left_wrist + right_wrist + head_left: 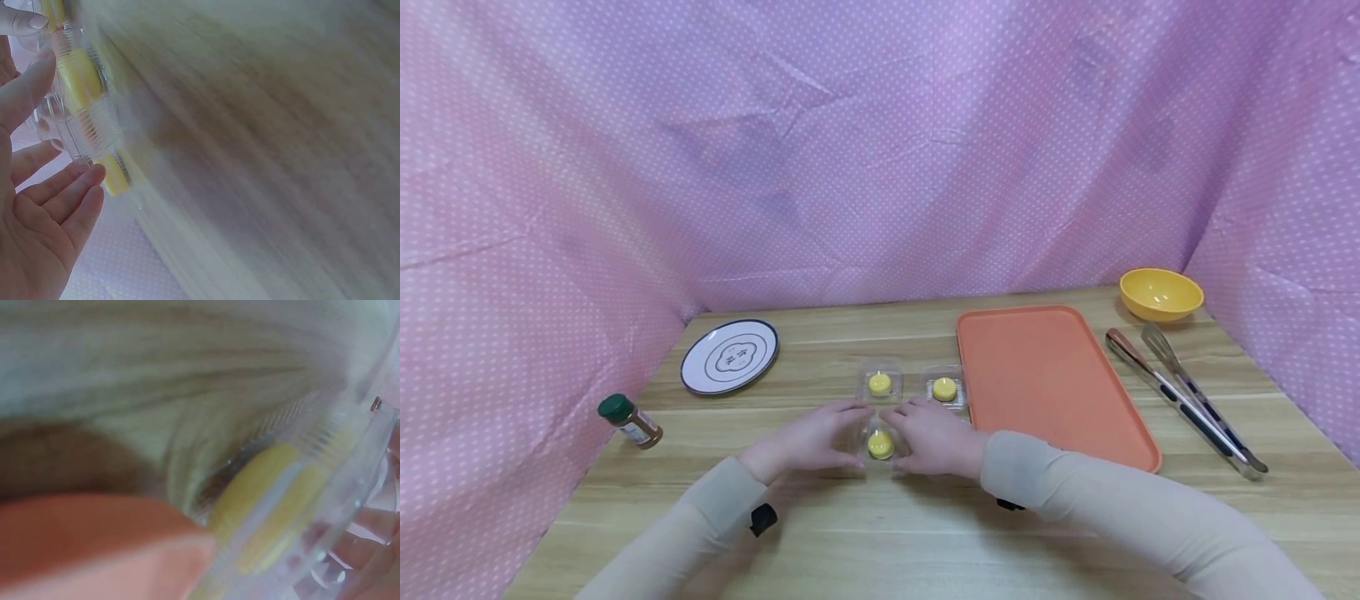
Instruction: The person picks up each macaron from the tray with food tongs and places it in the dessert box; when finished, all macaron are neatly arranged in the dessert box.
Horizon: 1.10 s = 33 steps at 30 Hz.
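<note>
A clear plastic box (888, 461) with a round yellow macaron-like sweet (881, 444) inside stands on the table between my two hands. From the left side my left hand (811, 439) holds it, thumb at the near side and fingers towards the far side. On the opposite side my right hand (942, 439) grips it likewise. Just behind are two more clear boxes, each with a yellow sweet: one straight behind (880, 383), one to the right (944, 389) beside the tray. Up close in the right wrist view, a yellow sweet (256, 487) shows a pale middle band; fingers appear through plastic.
An orange tray (1052, 375) lies right of the boxes, with metal tongs (1195, 400) and a yellow bowl (1161, 295) beyond it. Leftwards are a white plate (707, 367) with a dark rim and a green-capped spice jar (631, 422). A pink dotted curtain (880, 167) hangs behind.
</note>
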Available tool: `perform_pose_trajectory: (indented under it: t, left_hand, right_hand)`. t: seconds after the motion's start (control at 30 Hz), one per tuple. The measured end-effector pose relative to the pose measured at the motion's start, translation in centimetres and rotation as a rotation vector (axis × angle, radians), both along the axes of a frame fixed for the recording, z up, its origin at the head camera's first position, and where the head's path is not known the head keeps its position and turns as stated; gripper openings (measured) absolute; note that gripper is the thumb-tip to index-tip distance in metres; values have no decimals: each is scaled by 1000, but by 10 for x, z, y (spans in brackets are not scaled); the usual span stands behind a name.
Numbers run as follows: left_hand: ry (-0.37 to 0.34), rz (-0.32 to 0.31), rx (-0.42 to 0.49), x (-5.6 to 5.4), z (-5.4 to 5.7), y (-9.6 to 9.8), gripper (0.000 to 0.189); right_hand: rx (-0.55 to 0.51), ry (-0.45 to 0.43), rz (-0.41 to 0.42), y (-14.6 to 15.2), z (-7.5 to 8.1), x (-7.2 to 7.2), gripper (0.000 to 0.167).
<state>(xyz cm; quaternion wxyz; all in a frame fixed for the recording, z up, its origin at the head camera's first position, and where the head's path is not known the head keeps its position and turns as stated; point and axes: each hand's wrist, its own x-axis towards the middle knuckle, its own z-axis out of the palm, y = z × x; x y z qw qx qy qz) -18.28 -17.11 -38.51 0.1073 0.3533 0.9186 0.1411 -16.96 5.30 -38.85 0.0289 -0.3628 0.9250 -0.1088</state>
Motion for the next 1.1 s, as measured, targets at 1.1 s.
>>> perform_pose_trajectory:
  t: [1.1]
  left_hand:
    - [-3, 21, -59, 4, 2, 4, 79]
  right_hand:
    - [-8, -13, 12, 1, -1, -2, 76]
